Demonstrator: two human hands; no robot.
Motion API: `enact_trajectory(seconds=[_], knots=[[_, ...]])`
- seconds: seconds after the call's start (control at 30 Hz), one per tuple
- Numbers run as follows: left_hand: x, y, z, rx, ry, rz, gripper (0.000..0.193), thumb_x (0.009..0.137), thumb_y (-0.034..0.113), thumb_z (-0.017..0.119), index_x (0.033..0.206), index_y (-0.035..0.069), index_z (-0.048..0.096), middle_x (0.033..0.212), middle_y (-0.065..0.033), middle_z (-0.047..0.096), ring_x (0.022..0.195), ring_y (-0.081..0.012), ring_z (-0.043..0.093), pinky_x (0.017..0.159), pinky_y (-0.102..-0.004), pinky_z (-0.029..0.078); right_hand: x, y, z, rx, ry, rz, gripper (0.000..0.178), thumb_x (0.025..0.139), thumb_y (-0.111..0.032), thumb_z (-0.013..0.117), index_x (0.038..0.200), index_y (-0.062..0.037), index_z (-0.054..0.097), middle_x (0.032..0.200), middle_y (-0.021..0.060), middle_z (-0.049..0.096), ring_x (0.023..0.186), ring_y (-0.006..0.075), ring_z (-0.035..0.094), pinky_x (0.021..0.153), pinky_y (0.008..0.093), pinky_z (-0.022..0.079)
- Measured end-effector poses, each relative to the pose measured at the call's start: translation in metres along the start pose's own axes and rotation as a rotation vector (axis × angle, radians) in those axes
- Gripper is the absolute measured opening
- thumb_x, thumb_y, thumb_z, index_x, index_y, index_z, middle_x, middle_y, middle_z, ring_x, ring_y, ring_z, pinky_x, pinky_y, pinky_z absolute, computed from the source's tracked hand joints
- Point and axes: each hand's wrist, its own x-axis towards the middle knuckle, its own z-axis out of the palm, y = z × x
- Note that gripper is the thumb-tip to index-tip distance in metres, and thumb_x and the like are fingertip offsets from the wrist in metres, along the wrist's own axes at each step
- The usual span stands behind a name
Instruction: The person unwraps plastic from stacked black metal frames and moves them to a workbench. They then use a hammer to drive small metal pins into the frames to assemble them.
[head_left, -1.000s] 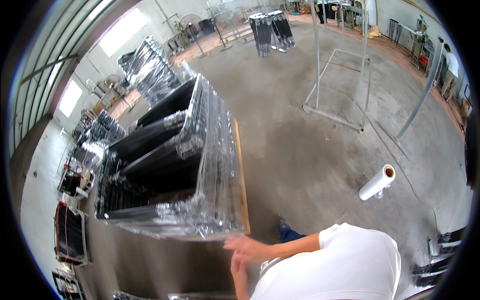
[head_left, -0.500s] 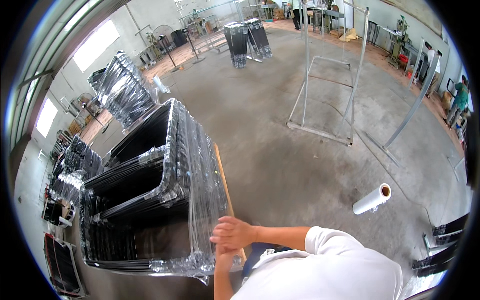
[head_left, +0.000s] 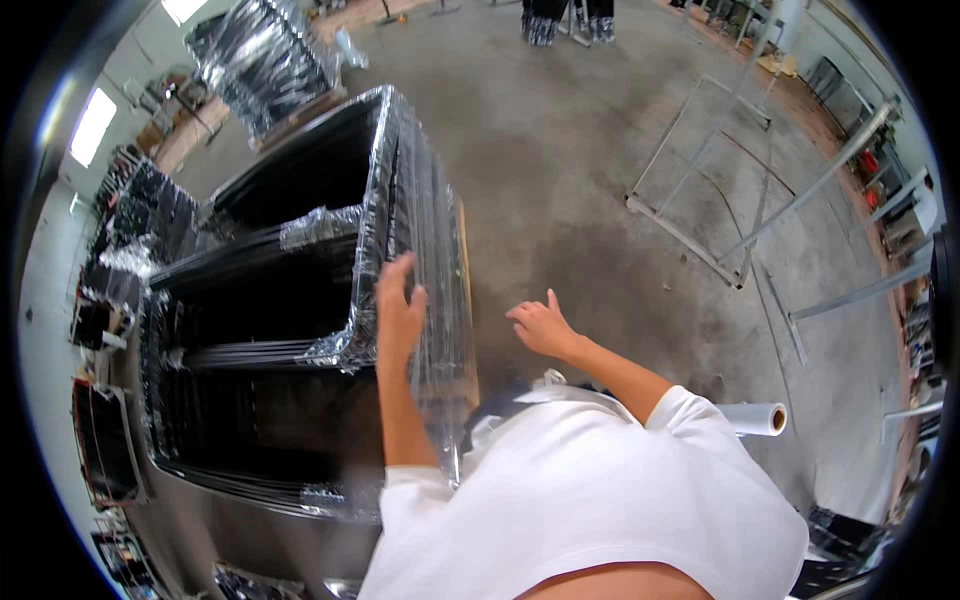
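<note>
A big stack of black frames (head_left: 362,260), bound in clear stretch film, stands on my left. My left hand (head_left: 400,305) is over its near right edge, thumb and fingers apart and slightly blurred; whether it touches the film (head_left: 440,290) I cannot tell. Away from the stack, above the floor, my right hand (head_left: 541,326) is bent at the fingers with the thumb raised, and nothing shows in it. A white roll of stretch film (head_left: 757,418) lies on the floor to my right, partly hidden by my sleeve.
Under the stack, a wooden edge (head_left: 466,300) shows. Another film-wrapped stack (head_left: 268,70) stands at the far left. To the right are a metal tube frame (head_left: 685,240) and slanted metal bars (head_left: 860,290). Dark framed panels (head_left: 105,440) stand at the left.
My hands, together at the stack's near corner before, have come apart. The left reaches farther along the stack; the right has moved off to the right. My view has tilted down.
</note>
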Motion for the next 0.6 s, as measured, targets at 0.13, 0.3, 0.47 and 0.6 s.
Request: enact_trajectory(seconds=[0.13, 0.3, 0.47, 0.6], knots=[[0.019, -0.079, 0.003, 0.875, 0.107, -0.454, 0.068, 0.076, 0.035, 0.061, 0.129, 0.002, 0.032, 0.113, -0.0207, 0.049, 0.105, -0.0332, 0.048, 0.085, -0.0449, 0.040, 0.032, -0.009, 0.014, 0.137, -0.218, -0.070, 0.030, 0.081, -0.016, 0.048, 0.109, -0.0076, 0.055, 0.107, 0.0106, 0.055, 0.106, 0.0275, 0.049, 0.097, 0.0638, 0.016], [0.028, -0.098, 0.004, 0.908, 0.067, -0.590, 0.056, 0.075, 0.039, 0.062, 0.114, 0.003, 0.044, 0.088, -0.0131, 0.059, 0.079, -0.0286, 0.060, 0.065, -0.0370, 0.049, 0.087, -0.004, 0.005, 0.197, -0.456, -0.231, 0.033, 0.081, -0.017, 0.049, 0.112, -0.0075, 0.054, 0.115, 0.0122, 0.052, 0.113, 0.0282, 0.045, 0.098, 0.0624, 0.015], [0.037, -0.086, 0.012, 0.956, 0.151, -0.600, 0.052, 0.075, 0.041, 0.062, 0.107, 0.003, 0.047, 0.084, -0.0115, 0.058, 0.076, -0.0272, 0.060, 0.063, -0.0355, 0.049, 0.160, 0.010, -0.005, 0.091, -0.464, -0.500, 0.040, 0.082, -0.020, 0.050, 0.119, -0.0058, 0.046, 0.123, 0.0144, 0.046, 0.121, 0.0283, 0.037, 0.100, 0.0586, 0.018], [0.045, -0.090, 0.015, 0.844, 0.262, -0.782, 0.055, 0.081, 0.053, 0.046, 0.101, 0.003, 0.056, 0.083, -0.0152, 0.060, 0.078, -0.0308, 0.059, 0.066, -0.0395, 0.047, 0.218, 0.012, -0.018, 0.092, -0.375, -0.734, 0.046, 0.084, -0.024, 0.050, 0.124, -0.0034, 0.039, 0.130, 0.0164, 0.039, 0.126, 0.0287, 0.031, 0.102, 0.0534, 0.020]])
